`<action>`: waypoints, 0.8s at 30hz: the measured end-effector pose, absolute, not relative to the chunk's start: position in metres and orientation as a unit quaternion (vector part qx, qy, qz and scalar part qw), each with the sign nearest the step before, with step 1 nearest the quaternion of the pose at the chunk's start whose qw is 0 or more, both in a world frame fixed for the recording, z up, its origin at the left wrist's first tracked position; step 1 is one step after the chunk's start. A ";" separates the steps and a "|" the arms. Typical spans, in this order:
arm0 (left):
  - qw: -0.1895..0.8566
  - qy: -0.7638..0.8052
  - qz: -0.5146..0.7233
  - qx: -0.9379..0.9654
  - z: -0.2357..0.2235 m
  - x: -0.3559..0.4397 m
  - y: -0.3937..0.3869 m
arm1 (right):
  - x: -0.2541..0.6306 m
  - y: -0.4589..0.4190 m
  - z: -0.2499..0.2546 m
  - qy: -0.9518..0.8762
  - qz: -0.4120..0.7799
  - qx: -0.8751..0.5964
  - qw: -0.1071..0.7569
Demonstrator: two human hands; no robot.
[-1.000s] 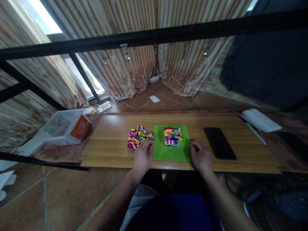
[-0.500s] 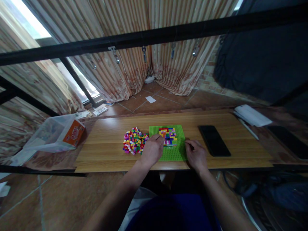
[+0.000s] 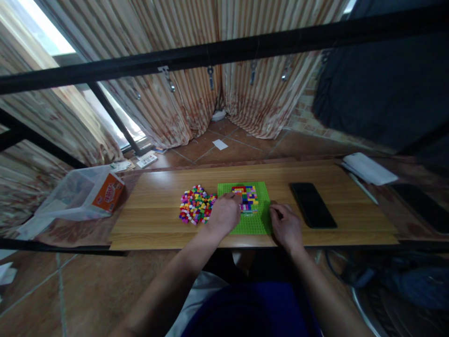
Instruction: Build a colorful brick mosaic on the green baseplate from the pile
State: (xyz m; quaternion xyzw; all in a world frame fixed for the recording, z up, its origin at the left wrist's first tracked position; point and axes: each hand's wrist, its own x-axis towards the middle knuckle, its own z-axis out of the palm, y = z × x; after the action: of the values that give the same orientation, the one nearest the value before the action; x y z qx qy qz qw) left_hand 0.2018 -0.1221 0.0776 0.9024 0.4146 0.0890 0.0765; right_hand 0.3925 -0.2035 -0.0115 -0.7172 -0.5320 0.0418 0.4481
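Note:
A green baseplate [image 3: 258, 223] lies on the wooden table [image 3: 157, 206] with a square block of many-coloured bricks [image 3: 249, 195] built on its far half. A loose pile of small coloured bricks [image 3: 194, 208] sits just left of the plate. My left hand [image 3: 224, 213] reaches over the plate's left part, its fingers pinched together at the left edge of the built block; what they hold is too small to see. My right hand [image 3: 286, 225] rests curled at the plate's right edge, fingertips on the plate.
A black phone [image 3: 313, 205] lies right of the plate. A white notebook [image 3: 368, 168] and pen [image 3: 363, 188] are at the far right. A clear plastic tub with an orange box [image 3: 105, 195] lies off the table's left end. A black metal bar [image 3: 224, 47] crosses overhead.
My left hand has moved from the brick pile rightward onto the baseplate, up to the built block. My right hand stayed at the plate's right edge.

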 end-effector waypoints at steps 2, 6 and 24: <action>0.075 0.430 0.084 0.896 0.080 0.202 -0.123 | 0.393 -0.203 -0.012 -0.533 0.038 -0.718 0.445; 0.071 0.434 0.059 0.896 0.089 0.205 -0.122 | 0.393 -0.203 -0.012 -0.532 0.035 -0.727 0.432; 0.048 0.349 -0.069 0.933 0.128 0.235 -0.110 | 0.395 -0.204 -0.014 -0.535 0.051 -0.716 0.446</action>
State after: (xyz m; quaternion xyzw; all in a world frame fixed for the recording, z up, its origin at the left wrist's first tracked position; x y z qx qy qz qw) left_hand 0.2352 -0.1102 0.1282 0.9332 0.3494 -0.0691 0.0475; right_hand 0.3950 -0.2040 -0.0144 -0.7158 -0.5347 0.0508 0.4463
